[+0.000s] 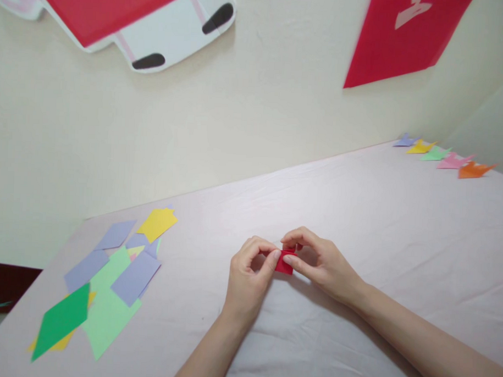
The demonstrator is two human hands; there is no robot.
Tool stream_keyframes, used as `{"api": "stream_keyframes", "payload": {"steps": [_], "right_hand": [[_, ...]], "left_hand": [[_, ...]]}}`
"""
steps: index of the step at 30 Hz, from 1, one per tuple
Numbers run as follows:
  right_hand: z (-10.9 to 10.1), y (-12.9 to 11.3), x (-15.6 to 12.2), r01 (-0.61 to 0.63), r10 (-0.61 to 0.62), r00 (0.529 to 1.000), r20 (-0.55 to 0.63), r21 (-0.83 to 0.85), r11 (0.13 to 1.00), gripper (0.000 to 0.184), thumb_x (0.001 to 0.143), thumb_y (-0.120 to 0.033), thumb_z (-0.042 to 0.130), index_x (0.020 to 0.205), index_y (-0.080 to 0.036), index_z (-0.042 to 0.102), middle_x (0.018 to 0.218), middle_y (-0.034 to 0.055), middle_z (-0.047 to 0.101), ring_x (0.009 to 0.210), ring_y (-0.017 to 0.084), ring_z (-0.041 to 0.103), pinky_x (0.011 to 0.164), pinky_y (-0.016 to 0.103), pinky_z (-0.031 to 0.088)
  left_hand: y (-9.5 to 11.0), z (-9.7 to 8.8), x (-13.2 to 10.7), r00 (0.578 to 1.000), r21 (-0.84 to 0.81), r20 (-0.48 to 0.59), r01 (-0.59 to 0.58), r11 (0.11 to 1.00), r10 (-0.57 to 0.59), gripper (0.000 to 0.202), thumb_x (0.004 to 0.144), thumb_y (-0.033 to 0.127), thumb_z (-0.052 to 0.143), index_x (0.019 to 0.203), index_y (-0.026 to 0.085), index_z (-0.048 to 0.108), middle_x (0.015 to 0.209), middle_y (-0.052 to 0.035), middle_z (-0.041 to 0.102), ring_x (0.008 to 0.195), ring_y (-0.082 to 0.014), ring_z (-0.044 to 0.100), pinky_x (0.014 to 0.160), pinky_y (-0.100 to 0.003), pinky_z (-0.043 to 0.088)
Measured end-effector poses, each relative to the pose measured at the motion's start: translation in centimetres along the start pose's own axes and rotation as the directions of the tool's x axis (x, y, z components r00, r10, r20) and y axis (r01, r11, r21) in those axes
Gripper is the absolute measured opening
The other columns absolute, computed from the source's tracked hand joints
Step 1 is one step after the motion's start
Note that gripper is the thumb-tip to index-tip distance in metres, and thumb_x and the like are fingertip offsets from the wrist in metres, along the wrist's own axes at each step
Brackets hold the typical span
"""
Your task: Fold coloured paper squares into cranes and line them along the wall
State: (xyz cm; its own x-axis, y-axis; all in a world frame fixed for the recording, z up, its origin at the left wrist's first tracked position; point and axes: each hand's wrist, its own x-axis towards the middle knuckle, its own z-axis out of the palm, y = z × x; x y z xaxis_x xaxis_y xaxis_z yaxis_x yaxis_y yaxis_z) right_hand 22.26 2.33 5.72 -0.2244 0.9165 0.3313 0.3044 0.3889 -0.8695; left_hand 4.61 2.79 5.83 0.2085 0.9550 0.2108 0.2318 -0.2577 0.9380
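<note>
both hands pinching the red paper (284, 265) mid-table; left hand (248, 276) and right hand (319, 263) closed tight on its edges; piece is tiny, so fingertips could slip and the crease go crooked

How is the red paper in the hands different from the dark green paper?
The red paper is folded small; the dark green paper lies flat and unfolded. The red paper is pinched by the left hand and right hand; the dark green paper lies untouched on other sheets. Both are coloured paper.
</note>
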Motion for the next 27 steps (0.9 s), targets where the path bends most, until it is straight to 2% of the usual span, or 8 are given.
{"api": "stream_keyframes", "payload": {"steps": [4, 7, 11, 14, 19, 22, 27], "right_hand": [[0.2, -0.1, 0.1, -0.100, 0.099, 0.995, 0.012, 0.063, 0.993, 0.013, 0.091, -0.026, 0.060, 0.081, -0.020, 0.065, 0.075, 0.0014, 0.066, 0.070, 0.016, 0.061, 0.066, 0.027, 0.048], [0.4, -0.2, 0.1, -0.189, 0.195, 0.981, -0.007, 0.202, 0.961, 0.016, 0.091, -0.030, 0.061, 0.080, -0.019, 0.065, 0.073, 0.0006, 0.065, 0.069, 0.016, 0.060, 0.065, 0.026, 0.048], [0.6, -0.1, 0.0, -0.252, 0.279, 0.960, -0.022, 0.365, 0.896, 0.020, 0.088, -0.036, 0.065, 0.080, -0.018, 0.064, 0.073, -0.0001, 0.064, 0.068, 0.015, 0.059, 0.064, 0.026, 0.048], [0.7, 0.0, 0.0, -0.254, 0.279, 0.960, -0.008, 0.386, 0.887, 0.022, 0.087, -0.039, 0.066, 0.078, -0.018, 0.064, 0.072, -0.0007, 0.062, 0.068, 0.014, 0.058, 0.064, 0.026, 0.048], [0.8, -0.1, -0.1, -0.231, 0.247, 0.969, 0.002, 0.366, 0.902, 0.016, 0.088, -0.035, 0.066, 0.086, -0.019, 0.066, 0.080, 0.0003, 0.064, 0.074, 0.015, 0.059, 0.069, 0.027, 0.048], [0.7, -0.1, 0.0, -0.248, 0.272, 0.962, -0.014, 0.369, 0.896, 0.016, 0.085, -0.034, 0.068, 0.079, -0.019, 0.067, 0.076, -0.0001, 0.064, 0.071, 0.015, 0.058, 0.067, 0.026, 0.047], [0.6, 0.3, 0.1, -0.268, 0.325, 0.944, -0.059, 0.438, 0.858, 0.015, 0.083, -0.033, 0.071, 0.077, -0.019, 0.067, 0.072, -0.0014, 0.065, 0.068, 0.015, 0.059, 0.065, 0.025, 0.047]], "left_hand": [[0.1, 0.3, 0.0, 0.999, -0.014, -0.012, 0.029, 0.999, -0.030, 0.015, 0.090, 0.027, 0.062, 0.078, 0.020, 0.066, 0.078, -0.0012, 0.065, 0.077, -0.0164, 0.060, 0.072, -0.026, 0.045], [0.2, 0.8, -0.1, 0.998, -0.045, 0.001, 0.063, 0.997, -0.063, 0.010, 0.089, 0.028, 0.063, 0.085, 0.019, 0.066, 0.081, -0.0013, 0.066, 0.076, -0.0161, 0.061, 0.071, -0.025, 0.047], [0.2, 1.3, -0.2, 0.996, -0.076, -0.002, 0.091, 0.993, -0.092, 0.012, 0.089, 0.027, 0.063, 0.082, 0.018, 0.066, 0.079, -0.0011, 0.067, 0.074, -0.0154, 0.060, 0.069, -0.024, 0.047], [0.0, 1.3, -0.2, 0.995, -0.087, -0.016, 0.099, 0.991, -0.101, 0.012, 0.090, 0.026, 0.060, 0.082, 0.018, 0.065, 0.077, -0.0010, 0.066, 0.073, -0.0152, 0.060, 0.068, -0.024, 0.047], [0.3, 1.3, -0.3, 0.997, -0.048, 0.015, 0.077, 0.996, -0.077, 0.010, 0.088, 0.023, 0.061, 0.080, 0.019, 0.065, 0.079, -0.0004, 0.064, 0.074, -0.0150, 0.059, 0.069, -0.024, 0.045], [0.5, 1.4, -0.3, 0.997, -0.024, 0.038, 0.073, 0.997, -0.072, 0.009, 0.087, 0.020, 0.060, 0.080, 0.019, 0.065, 0.079, 0.0000, 0.064, 0.075, -0.0145, 0.058, 0.070, -0.023, 0.044], [0.5, 1.5, -0.4, 0.988, -0.010, 0.074, 0.137, 0.991, -0.136, 0.016, 0.087, 0.028, 0.062, 0.076, 0.018, 0.065, 0.073, 0.0011, 0.062, 0.069, -0.0134, 0.053, 0.065, -0.022, 0.041]]}}
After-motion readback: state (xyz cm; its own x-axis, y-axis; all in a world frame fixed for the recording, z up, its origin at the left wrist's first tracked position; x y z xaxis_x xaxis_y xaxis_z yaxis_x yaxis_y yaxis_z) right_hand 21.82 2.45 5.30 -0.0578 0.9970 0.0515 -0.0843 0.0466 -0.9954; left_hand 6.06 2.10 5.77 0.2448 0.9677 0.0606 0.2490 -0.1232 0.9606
